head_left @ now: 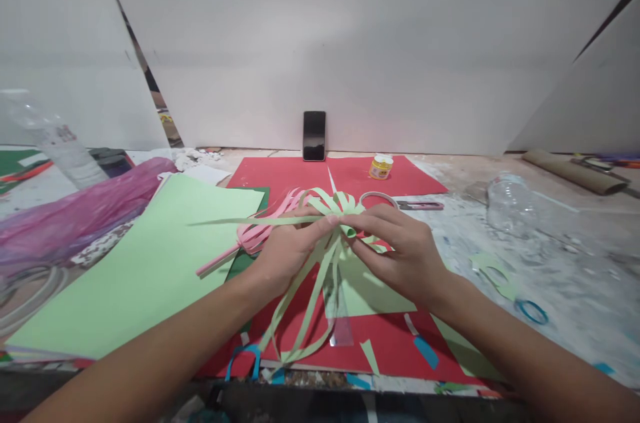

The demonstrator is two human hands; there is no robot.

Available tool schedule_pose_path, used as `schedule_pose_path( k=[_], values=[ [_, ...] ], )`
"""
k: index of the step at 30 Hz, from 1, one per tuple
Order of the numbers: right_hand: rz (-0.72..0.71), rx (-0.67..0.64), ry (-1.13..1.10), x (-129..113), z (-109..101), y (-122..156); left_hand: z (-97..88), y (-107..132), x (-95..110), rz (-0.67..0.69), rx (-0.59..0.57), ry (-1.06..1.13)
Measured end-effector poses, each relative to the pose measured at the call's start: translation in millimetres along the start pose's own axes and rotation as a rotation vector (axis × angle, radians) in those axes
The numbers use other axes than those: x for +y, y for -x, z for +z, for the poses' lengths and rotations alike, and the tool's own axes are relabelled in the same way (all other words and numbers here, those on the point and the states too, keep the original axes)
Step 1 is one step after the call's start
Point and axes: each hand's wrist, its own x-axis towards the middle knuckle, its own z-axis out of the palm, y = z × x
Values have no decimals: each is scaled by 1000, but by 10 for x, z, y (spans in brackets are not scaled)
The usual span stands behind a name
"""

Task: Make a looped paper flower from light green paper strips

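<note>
Between my two hands is a light green paper strip flower (320, 276), its narrow strips looping outward and hanging down from a rolled centre. My left hand (295, 243) pinches it from the left, thumb on top, with one loose strip sticking out leftward. From the right, my right hand (400, 243) grips the centre beside a small green curl. A pink paper strip flower (250, 236) with a rolled stem lies just beyond my left hand. Under the work are a green paper piece (380, 286) and a clear ruler-like strip (341, 323).
Red card (280, 173) covers the table middle. A phone (315, 136) leans on the white wall; a small yellow jar (381, 167) and pink-handled cutter (420, 205) lie nearby. Green sheets (150, 263) and pink plastic (90, 209) are left, a clear bottle (515, 206) right.
</note>
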Motion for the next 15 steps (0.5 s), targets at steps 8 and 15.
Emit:
schedule_pose_path(
  k=[8, 15],
  values=[
    [54, 10, -61, -54, -8, -21, 23, -25, -8, -119, -38, 181],
    [69, -14, -102, -35, -10, -21, 15, -19, 29, -9, 15, -20]
  ],
)
